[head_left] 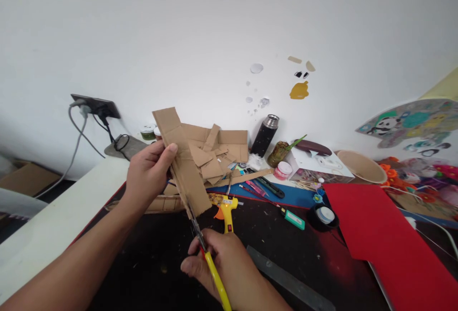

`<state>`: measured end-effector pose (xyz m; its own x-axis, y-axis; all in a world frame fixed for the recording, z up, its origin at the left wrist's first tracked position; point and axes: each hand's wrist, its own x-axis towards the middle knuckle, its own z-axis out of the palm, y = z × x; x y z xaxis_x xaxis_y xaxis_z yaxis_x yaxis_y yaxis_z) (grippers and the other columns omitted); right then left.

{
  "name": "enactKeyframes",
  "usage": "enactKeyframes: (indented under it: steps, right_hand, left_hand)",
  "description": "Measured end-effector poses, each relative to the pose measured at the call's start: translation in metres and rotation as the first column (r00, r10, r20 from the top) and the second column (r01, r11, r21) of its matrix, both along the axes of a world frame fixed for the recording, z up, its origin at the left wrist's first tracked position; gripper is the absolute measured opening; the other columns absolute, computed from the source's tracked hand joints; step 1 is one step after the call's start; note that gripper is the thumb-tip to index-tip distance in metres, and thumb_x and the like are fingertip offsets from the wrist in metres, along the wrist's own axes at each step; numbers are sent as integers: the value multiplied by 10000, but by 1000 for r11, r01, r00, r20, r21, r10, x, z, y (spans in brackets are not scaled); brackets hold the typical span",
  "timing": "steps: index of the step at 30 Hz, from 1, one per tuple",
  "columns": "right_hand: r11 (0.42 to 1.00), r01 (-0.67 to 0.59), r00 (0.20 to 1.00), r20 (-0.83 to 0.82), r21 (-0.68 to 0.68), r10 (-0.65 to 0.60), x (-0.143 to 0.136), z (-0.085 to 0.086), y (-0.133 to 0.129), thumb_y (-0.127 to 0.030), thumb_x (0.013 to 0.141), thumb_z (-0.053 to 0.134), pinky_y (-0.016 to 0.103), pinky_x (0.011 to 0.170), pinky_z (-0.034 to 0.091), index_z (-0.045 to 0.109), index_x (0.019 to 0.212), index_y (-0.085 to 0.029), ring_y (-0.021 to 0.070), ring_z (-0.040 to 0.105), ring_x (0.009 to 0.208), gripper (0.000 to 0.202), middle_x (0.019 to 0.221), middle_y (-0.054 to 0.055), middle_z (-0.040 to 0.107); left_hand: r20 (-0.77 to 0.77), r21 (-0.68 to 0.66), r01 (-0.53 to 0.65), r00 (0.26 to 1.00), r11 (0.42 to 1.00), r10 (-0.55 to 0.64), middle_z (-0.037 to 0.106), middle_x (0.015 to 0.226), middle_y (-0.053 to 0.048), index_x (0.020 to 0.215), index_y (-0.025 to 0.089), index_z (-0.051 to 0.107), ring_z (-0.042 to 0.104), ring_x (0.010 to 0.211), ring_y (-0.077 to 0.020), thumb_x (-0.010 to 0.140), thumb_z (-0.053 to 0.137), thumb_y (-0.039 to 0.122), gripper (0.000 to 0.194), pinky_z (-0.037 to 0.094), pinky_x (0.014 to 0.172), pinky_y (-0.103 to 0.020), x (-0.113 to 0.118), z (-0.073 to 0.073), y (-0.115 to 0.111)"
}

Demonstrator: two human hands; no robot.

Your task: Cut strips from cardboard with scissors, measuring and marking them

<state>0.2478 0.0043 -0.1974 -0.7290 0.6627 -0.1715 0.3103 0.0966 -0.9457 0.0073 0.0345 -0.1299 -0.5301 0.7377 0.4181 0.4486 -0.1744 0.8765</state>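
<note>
Cardboard strip (191, 180), just one, in the left hand (146, 170), one pair of yellow-handled scissors (219, 282) in the right hand (229, 256).
Head cam: strip's just off mid-frame toward 8 o'clock, left fingers pinched on its 9 o'clock edge, right ones curled round the handles, blades at its 6 o'clock end. From there, one glue gun (228, 208) at 4, dark tabletop (143, 253) spreading at 7, one teal block (295, 220) at 4, label too tiny to read.
</note>
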Motion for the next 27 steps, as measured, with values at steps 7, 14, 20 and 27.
enactKeyframes:
  steps: [7, 14, 20, 27]
  right_hand:
    - [953, -61, 998, -41, -298, 51, 2, -19, 1, -671, 494, 1074, 230, 659, 507, 719, 1110, -227, 181, 718, 740, 839, 899, 7, 771]
    - [944, -104, 995, -33, -314, 99, 5, 10, -2, -686, 514, 1055, 243, 728, 536, 743, 1192, -264, 250, 785, 945, 857, 1026, 34, 810]
    - [951, -104, 994, 8, -290, 111, 2, 12, -1, -768, 566, 1004, 226, 616, 479, 718, 1185, -227, 181, 715, 721, 870, 844, -2, 754]
    - [969, -65, 998, -12, -237, 63, 1, 3, -2, -878, 608, 909, 194, 481, 401, 733, 1185, -185, 119, 590, 535, 918, 681, -56, 601]
  left_hand:
    - [15, 7, 35, 999, 999, -35, 572, 648, 23, 746, 227, 646, 469, 535, -142, 980, 666, 492, 354, 385, 426, -240, 4, 9, -5]
    - [-29, -10, 49, 998, 999, -49, 562, 653, 20, 781, 222, 709, 463, 573, -152, 968, 657, 480, 323, 382, 454, -245, 3, 13, -7]
    - [8, -15, 51, 999, 999, -51, 579, 650, 20, 804, 218, 725, 478, 559, -151, 950, 678, 501, 322, 411, 445, -242, 6, 16, -8]
    - [-12, -5, 64, 998, 998, -64, 607, 662, 7, 794, 217, 738, 488, 591, -161, 951, 670, 485, 318, 393, 483, -258, 7, 15, -7]
